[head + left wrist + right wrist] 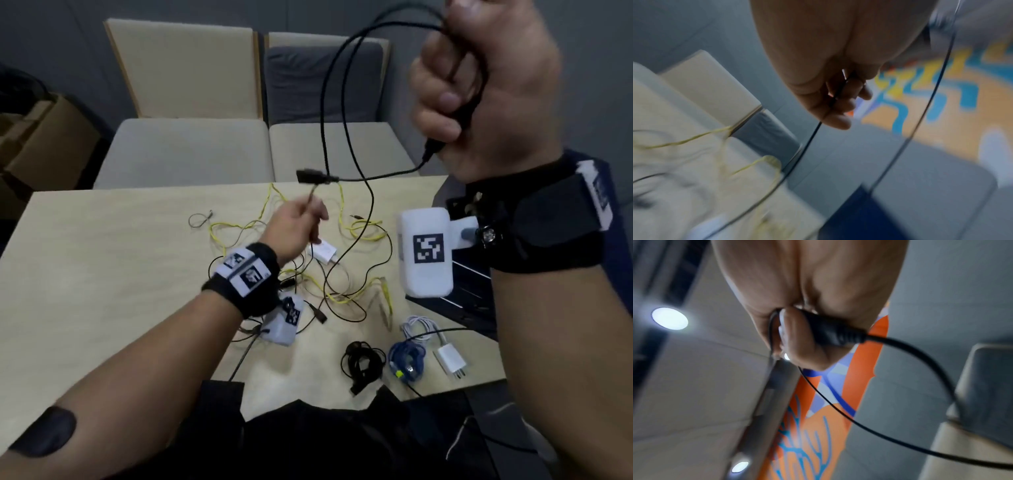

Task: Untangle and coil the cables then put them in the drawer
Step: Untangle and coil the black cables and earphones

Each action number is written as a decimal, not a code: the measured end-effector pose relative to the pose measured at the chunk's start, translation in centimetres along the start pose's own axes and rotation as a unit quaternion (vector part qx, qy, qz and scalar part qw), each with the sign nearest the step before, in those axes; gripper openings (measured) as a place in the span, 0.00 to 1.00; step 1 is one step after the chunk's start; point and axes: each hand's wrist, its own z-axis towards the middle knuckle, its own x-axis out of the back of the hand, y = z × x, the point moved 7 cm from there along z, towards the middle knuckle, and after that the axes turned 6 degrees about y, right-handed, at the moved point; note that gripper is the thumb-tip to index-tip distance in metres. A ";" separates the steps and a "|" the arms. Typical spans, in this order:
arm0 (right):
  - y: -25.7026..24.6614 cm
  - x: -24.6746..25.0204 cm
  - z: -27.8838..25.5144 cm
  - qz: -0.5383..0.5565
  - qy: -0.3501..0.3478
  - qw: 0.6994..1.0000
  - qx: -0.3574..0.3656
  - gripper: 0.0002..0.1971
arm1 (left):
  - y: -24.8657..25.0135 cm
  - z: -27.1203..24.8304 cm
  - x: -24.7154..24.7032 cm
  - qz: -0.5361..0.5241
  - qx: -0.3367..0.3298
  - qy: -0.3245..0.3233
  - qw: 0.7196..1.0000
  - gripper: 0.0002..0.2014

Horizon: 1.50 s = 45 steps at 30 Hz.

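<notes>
My right hand (455,89) is raised high at the upper right and grips several loops of a black cable (323,113); its plug (830,331) sticks out under the fist. The cable hangs in long arcs down to a tangle of yellow and black cables (342,294) on the table. My left hand (301,222) hovers over the tangle and pinches a thin cable (836,99) just below a black connector (308,176) hanging in the air. The dark blue drawer (476,294) stands open at the table's right, partly hidden by my right wrist.
Near the front edge of the wooden table (85,274) lie a coiled black cable (363,363), a blue coil (407,359) and a white charger with its cable (448,361). Another white charger (322,253) lies in the tangle. Two chairs (185,150) stand behind the table.
</notes>
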 end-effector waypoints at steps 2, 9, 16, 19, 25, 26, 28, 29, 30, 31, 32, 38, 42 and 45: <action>1.9 1.4 -0.4 -0.066 0.015 0.997 -0.037 0.03 | 3.6 1.3 2.2 -0.112 -0.022 0.047 0.992 0.18; 13.3 1.7 -3.0 -0.285 -0.076 0.922 -0.251 0.23 | 16.4 0.6 5.1 -0.293 -0.130 -0.011 0.947 0.19; 13.0 -1.2 -2.1 -0.188 -0.091 0.950 -0.234 0.16 | 11.5 0.2 6.9 -0.213 -0.094 0.035 0.972 0.09; 9.1 -1.0 -0.3 -0.042 -0.028 0.979 -0.199 0.18 | 5.1 0.0 6.4 -0.161 0.004 0.014 0.987 0.27; 2.0 -1.1 1.7 0.182 0.027 0.980 -0.076 0.17 | -3.2 -3.4 -2.1 0.152 0.032 -0.231 0.960 0.44; 1.3 -1.0 1.8 0.202 0.031 0.977 -0.063 0.14 | -4.4 -3.5 -3.3 0.164 0.037 -0.248 0.954 0.41; -0.1 -0.8 1.8 0.219 0.033 0.974 -0.039 0.10 | -5.8 -3.4 -4.4 0.185 0.058 -0.251 0.948 0.23; -0.6 -0.6 1.6 0.224 0.036 0.973 -0.033 0.10 | -6.1 -3.2 -4.7 0.190 0.068 -0.247 0.948 0.15; -0.9 -0.2 1.3 0.233 0.042 0.971 -0.034 0.11 | -6.1 -2.9 -4.8 0.184 0.075 -0.240 0.950 0.13; -1.0 0.2 1.1 0.246 0.046 0.967 -0.039 0.11 | -5.7 -2.6 -5.0 0.169 0.069 -0.226 0.957 0.18; -1.1 0.4 0.9 0.262 0.045 0.963 -0.045 0.12 | -5.0 -2.3 -5.1 0.159 0.055 -0.202 0.965 0.26; -1.4 0.1 -0.1 0.317 0.017 0.946 -0.069 0.15 | -5.7 -2.2 -8.6 0.178 0.068 -0.237 0.953 0.53; -2.2 1.3 -0.4 0.298 0.019 0.952 -0.064 0.17 | -5.6 -2.3 -10.2 0.252 0.040 -0.256 0.932 0.13; -1.8 4.0 -0.6 0.262 0.035 0.962 -0.073 0.20 | -2.3 -0.8 -7.9 0.094 0.058 -0.142 0.984 0.18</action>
